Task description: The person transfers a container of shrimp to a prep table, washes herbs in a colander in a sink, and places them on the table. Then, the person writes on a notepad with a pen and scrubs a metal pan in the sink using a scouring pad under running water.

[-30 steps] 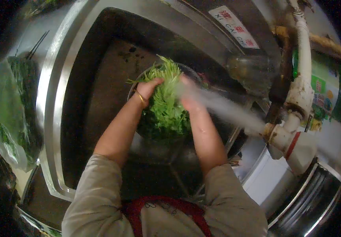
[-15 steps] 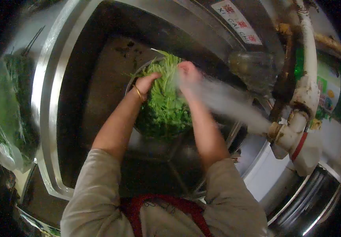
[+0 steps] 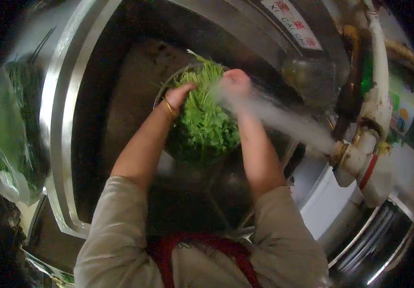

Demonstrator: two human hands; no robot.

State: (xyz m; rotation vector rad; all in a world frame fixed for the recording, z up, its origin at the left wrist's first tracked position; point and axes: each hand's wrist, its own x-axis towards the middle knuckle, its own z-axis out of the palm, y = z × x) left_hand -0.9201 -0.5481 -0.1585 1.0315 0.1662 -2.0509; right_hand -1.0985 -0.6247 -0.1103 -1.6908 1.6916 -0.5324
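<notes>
A bunch of leafy greens (image 3: 211,122), cilantro-like with thin pale stems, fills the middle of a round bowl (image 3: 158,99) inside the sink. My left hand (image 3: 179,95), with a gold bangle at its wrist, is closed round the left side of the stems; its fingertips are lost among them. On the other side, my right hand (image 3: 236,82) is curled against the stems, fingers bent and partly blurred by spray. A strong water stream (image 3: 283,116) from the tap (image 3: 353,156) hits the greens and my right hand. Most leaves hang toward me.
The metal sink rim (image 3: 55,113) runs down the left side. Beyond it lies a clear plastic bag (image 3: 12,139) of greens. White pipework (image 3: 379,81) rises at the right, with a green-labelled container (image 3: 401,110) behind it. A lettered sign (image 3: 293,23) is on the back wall.
The greens have spread out and show more pale leaf at the front. Both hands stay at the stems, the right one slightly farther right. Water keeps running, and the view has shifted a little.
</notes>
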